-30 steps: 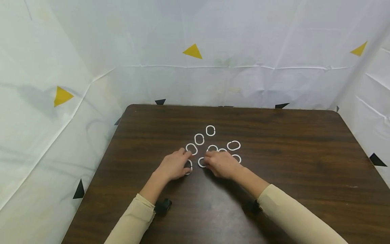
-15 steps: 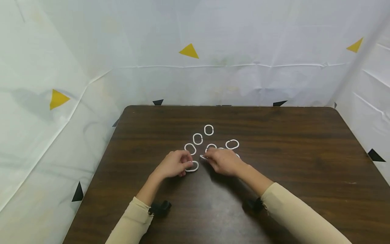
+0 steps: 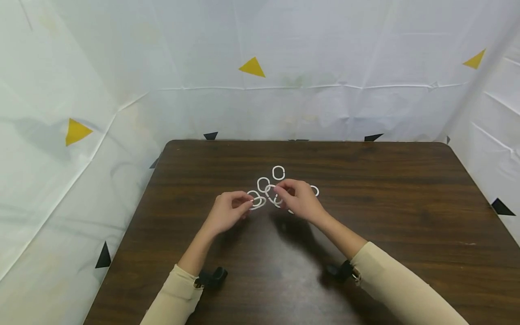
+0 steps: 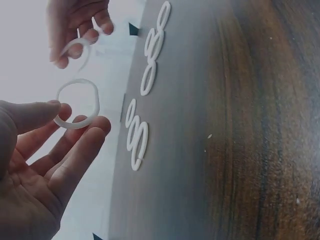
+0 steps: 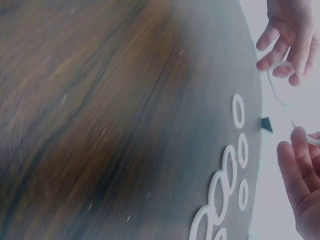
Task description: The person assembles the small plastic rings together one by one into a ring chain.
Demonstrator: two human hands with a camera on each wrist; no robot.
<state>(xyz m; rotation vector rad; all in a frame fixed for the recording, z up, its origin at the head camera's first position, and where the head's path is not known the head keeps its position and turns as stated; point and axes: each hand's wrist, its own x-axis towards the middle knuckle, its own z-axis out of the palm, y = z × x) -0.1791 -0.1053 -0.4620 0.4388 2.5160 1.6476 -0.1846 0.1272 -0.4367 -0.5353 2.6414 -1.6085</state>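
Observation:
Between the thumb and fingers of my left hand is a white oval shower curtain ring, raised above the table. My right hand pinches a second such ring, tilted, just right of and slightly farther off than the first. The left wrist view shows the two rings close together, the right hand's ring blurred above the left's. Several more white rings lie loose on the table beyond the hands, one of them farthest back. My right hand partly covers others, including the ring at the right.
The dark brown wooden table extends widely around the hands. White sheeting hangs behind and at both sides, marked with yellow triangles and black ones. Each wrist wears a black camera on a strap.
Both hands have lifted rings off the table and moved farther away from the body. The right hand has raised its ring, which now stands tilted near the left hand's ring.

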